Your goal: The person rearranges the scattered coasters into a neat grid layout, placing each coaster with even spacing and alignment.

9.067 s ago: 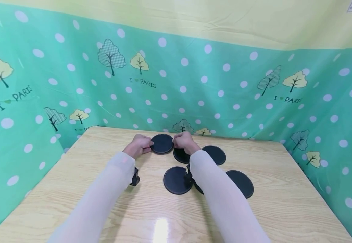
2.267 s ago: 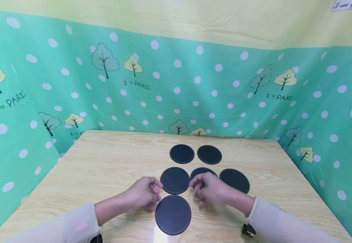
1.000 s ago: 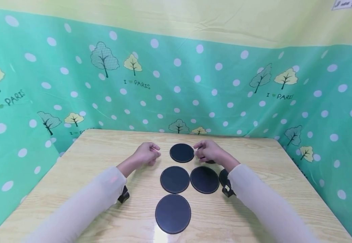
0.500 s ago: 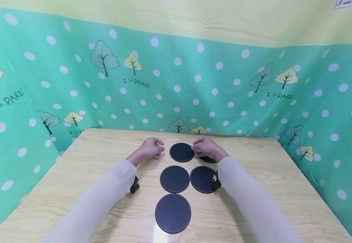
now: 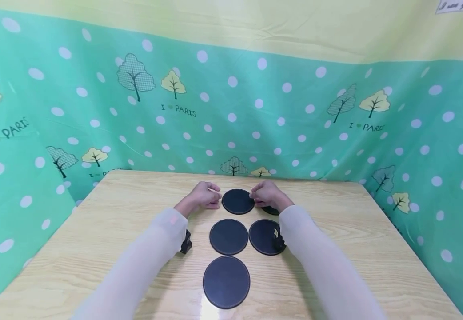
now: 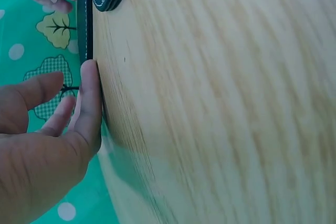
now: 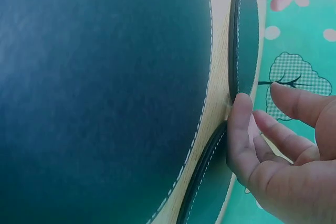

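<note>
Two bare hands flank a round black stitched coaster (image 5: 237, 201) at the back of the wooden table. My left hand (image 5: 205, 195) is at its left side; in the left wrist view, a fingertip (image 6: 90, 69) meets the rim, with the thumb raised apart. My right hand (image 5: 268, 195) is on the other side, one fingertip at the coaster's edge in the right wrist view and the thumb clear of it. Under the right hand, a second back coaster (image 5: 270, 210) is partly hidden. Neither hand pinches anything.
In the middle row lie a left coaster (image 5: 229, 237) and a right coaster (image 5: 264, 237), the latter partly covered by the right wrist's camera. A front coaster (image 5: 226, 282) lies nearest. The right sleeve (image 5: 315, 249) hides the middle row's far-right coaster. A polka-dot curtain (image 5: 231, 98) hangs behind the table (image 5: 143, 191).
Earlier both hands held a coaster at the back left; later it lay at the front, hands beside it. Since then both hands have moved to the back and closed in on the left back coaster.
</note>
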Tool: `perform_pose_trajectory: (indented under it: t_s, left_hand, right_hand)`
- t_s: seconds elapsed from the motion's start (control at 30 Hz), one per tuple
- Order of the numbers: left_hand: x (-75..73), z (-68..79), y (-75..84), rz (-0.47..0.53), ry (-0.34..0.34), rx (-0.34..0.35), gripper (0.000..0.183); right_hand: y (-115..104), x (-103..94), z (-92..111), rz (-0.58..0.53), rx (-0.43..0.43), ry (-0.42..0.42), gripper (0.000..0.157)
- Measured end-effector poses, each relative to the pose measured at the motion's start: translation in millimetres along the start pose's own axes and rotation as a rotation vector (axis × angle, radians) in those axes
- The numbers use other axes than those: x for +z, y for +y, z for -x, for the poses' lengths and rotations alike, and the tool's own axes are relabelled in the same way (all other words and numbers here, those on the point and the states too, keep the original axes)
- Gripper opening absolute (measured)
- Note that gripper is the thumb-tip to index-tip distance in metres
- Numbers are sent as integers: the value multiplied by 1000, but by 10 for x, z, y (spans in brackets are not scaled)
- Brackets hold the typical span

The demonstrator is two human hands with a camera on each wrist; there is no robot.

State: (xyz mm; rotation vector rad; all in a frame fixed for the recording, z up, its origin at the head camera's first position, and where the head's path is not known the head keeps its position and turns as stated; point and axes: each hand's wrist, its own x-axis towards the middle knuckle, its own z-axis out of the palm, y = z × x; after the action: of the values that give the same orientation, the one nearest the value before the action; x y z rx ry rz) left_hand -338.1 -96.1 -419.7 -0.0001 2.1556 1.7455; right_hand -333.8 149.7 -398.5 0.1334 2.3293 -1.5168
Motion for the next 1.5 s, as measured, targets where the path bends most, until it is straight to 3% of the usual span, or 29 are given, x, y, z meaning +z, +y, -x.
perform_pose_trajectory:
  t_s: [0.4, 0.67, 0.93, 1.3, 1.5]
  left_hand:
    - [63, 11, 15, 96, -11, -10, 42]
    - [119, 55, 44, 95, 43, -29, 43]
    - [161, 62, 88, 113, 116, -72, 32]
    - [92, 98, 139, 100, 131, -93, 35]
    - [58, 113, 176, 95, 124, -70, 34]
  right_hand:
    - [-8, 72, 19, 59, -39, 16, 40]
    - [-53, 131, 34, 68, -17, 31, 42]
    - [-94, 158, 13, 60, -13, 71, 36]
    - [-162, 198, 63, 36, -73, 132, 32]
    - [-193, 169, 151, 23, -92, 122, 34]
